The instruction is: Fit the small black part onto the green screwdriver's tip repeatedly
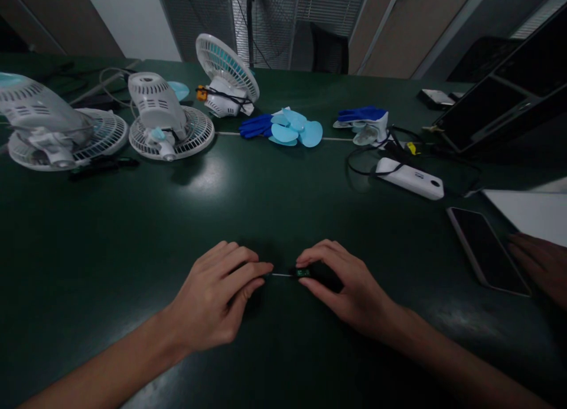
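A thin metal rod [282,275] with a dark piece bearing green marks [303,273] at its right end lies level between my hands, close above or on the dark green table. It looks like a small screwdriver, but its full shape is hidden. My left hand [221,294] is closed, with thumb and fingertips pinching the rod's left end. The fingers of my right hand [349,282] curve around the marked end, thumb below and forefinger above.
Across the back stand white fans [157,110], blue fan blades [296,128] and blue-and-white gloves [363,116]. A white power strip [410,177] with black cables lies at right. Beyond my right hand are a phone [487,252] and another person's hand [540,264].
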{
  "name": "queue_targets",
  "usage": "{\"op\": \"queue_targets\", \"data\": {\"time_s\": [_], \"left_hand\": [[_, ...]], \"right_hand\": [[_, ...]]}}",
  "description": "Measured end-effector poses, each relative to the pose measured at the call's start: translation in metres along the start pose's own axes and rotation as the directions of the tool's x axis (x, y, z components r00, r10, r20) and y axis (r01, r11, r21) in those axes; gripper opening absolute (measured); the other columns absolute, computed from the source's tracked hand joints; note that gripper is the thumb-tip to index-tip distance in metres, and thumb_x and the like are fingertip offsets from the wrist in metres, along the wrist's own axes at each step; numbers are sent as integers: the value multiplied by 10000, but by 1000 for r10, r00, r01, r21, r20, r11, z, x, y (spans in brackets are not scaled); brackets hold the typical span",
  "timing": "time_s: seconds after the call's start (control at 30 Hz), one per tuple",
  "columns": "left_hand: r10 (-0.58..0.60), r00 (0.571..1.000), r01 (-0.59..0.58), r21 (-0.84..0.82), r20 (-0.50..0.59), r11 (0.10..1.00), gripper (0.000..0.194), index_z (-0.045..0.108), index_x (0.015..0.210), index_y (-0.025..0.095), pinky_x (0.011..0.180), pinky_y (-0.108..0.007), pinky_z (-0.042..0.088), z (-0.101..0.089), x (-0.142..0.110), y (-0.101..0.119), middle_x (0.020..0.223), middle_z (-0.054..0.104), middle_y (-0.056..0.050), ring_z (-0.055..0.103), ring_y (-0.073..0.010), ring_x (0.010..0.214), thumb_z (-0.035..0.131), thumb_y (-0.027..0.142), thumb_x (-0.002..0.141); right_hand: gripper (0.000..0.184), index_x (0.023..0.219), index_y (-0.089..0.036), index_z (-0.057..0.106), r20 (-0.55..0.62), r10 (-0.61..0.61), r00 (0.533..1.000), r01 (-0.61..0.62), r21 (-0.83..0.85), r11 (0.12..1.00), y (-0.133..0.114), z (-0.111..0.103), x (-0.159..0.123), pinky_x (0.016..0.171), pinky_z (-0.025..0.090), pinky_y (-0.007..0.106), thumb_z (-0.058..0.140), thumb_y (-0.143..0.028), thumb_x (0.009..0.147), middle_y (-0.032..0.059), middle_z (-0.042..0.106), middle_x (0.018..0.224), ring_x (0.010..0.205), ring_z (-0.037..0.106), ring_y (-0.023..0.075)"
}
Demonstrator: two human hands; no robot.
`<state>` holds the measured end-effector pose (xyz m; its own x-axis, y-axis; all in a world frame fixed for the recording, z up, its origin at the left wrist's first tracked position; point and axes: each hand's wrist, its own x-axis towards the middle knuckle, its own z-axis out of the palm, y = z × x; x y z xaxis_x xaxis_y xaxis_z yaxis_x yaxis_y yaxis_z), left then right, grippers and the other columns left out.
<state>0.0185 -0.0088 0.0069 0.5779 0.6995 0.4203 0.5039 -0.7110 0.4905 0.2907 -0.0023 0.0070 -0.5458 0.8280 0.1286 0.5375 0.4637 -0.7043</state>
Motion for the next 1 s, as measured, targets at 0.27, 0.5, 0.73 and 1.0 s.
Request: {"op": "queue_targets", "data": {"time_s": [0.27, 0.5, 0.73, 1.0], "left_hand": [[-5, 997, 2, 36, 72, 999, 286, 608, 1216, 198, 729, -363, 434, 0, 1, 1, 1051, 636, -72, 570, -196, 874, 526, 117, 954], [32, 996, -33, 10, 80, 999, 318, 567, 1287, 186, 793, -340, 495, 2, 1, -1, 1112, 631, -81, 575, -192, 950, 523, 126, 978], [-117, 992, 116, -29, -44, 993, 318, 572, 1293, 219, 869, -245, 520, -1, 4, 1, 1149, 612, -52, 605, -131, 1027, 536, 133, 989], [-4, 1000, 4, 107, -3, 994, 336, 558, 1329, 203, 856, -302, 554, 3, 0, -3, 1164, 640, -76, 633, -168, 1018, 550, 198, 994]], "right_hand": [[234, 1123, -243, 598, 9, -17, 1000, 18, -15, 1000, -2, 0, 0, 872, 511, 389, 623, -164, 904, 46, 691, 1072, 1004, 623, 204], [252, 1128, -242, 586, 12, -26, 1000, 26, -27, 999, -2, 2, 0, 866, 486, 379, 632, -151, 898, 34, 689, 1078, 1000, 616, 200], [276, 1151, -253, 589, 28, -12, 1000, 12, -33, 999, -2, 3, 0, 877, 480, 398, 641, -159, 896, 36, 688, 1118, 1018, 617, 206], [424, 1294, -270, 550, 32, -13, 999, 14, -24, 1000, -1, 1, -1, 889, 493, 409, 658, -193, 891, 48, 683, 1149, 1044, 614, 218]]}}
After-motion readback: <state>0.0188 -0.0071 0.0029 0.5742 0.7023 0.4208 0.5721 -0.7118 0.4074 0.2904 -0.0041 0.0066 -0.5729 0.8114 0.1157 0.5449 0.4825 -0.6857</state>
